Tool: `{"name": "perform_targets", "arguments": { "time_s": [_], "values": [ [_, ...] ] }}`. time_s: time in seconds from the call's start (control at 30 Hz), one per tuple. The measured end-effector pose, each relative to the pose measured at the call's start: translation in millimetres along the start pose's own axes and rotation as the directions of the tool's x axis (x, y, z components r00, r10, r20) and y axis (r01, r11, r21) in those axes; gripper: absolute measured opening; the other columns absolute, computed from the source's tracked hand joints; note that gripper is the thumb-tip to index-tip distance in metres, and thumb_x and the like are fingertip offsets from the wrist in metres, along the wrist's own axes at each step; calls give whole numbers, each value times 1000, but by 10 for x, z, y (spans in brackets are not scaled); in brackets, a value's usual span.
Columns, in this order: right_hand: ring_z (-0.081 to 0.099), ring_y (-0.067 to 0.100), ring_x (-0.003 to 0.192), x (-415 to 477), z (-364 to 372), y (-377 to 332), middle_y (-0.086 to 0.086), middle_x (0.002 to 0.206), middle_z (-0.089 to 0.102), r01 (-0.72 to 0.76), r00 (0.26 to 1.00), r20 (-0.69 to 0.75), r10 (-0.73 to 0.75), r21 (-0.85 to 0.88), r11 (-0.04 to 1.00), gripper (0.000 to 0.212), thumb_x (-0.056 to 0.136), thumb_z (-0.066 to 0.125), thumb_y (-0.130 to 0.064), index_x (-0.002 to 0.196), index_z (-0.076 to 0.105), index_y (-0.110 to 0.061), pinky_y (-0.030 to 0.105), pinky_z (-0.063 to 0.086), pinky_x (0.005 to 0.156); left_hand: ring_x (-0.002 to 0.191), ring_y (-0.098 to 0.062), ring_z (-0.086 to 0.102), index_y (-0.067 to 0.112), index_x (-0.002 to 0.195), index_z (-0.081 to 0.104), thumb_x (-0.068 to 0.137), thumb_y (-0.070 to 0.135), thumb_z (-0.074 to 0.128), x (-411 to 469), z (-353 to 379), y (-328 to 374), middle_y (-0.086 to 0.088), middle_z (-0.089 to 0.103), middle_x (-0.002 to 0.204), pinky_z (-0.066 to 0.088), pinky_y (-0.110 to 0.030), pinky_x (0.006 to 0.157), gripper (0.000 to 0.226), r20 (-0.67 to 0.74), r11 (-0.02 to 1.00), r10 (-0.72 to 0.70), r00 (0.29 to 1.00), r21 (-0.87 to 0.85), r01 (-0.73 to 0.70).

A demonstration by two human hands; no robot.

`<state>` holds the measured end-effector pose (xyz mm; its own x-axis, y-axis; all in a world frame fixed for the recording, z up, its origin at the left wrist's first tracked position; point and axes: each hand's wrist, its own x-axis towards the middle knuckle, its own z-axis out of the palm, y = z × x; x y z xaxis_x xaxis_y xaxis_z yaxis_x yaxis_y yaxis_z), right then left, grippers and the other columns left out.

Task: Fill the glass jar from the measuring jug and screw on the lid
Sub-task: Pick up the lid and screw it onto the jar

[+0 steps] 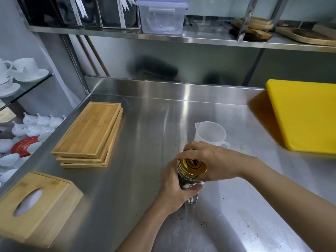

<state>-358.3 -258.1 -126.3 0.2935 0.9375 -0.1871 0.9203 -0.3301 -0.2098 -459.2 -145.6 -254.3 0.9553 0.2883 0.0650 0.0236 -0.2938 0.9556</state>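
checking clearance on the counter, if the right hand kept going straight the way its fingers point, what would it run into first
The right hand, clamped over the gold lid, points left across the counter. The stack of wooden trays looks like the first thing in that line, well off, with bare steel between, though depth is hard to judge.

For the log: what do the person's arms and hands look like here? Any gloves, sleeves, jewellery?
Both are bare. The left hand and right hand wear no gloves, and no ring, watch or bracelet shows. Both forearms are uncovered up to the frame edge, with no sleeve in view.
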Motion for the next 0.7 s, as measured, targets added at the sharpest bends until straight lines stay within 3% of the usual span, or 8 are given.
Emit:
{"name": "perform_targets", "arguments": {
  "time_s": [0.27,0.47,0.7],
  "values": [
    [43,20,121,42,-143,45,-1,133,42,19,997,76,-19,9,1000,70,78,73,-17,137,39,-36,35,51,93,121,-9,46,46,124,28,60,51,78,-8,-8,2,9,42,126,48,-33,99,81,-3,1000,5,1000,2,-5],
    [41,17,123,82,-146,8,-4,135,39,46,990,131,-45,-10,999,71,79,71,-13,137,38,-38,31,50,92,119,-5,45,49,120,27,60,53,75,0,-10,3,12,41,124,46,-26,99,77,-10,999,19,1000,33,-18],
    [45,17,118,131,-150,19,-4,131,41,38,986,161,-33,-24,999,69,78,73,-21,136,39,-39,30,51,88,119,-6,45,43,123,27,59,55,74,-3,-10,-10,9,41,125,46,-26,98,80,-3,1000,-9,1000,26,9]
  ]
}}
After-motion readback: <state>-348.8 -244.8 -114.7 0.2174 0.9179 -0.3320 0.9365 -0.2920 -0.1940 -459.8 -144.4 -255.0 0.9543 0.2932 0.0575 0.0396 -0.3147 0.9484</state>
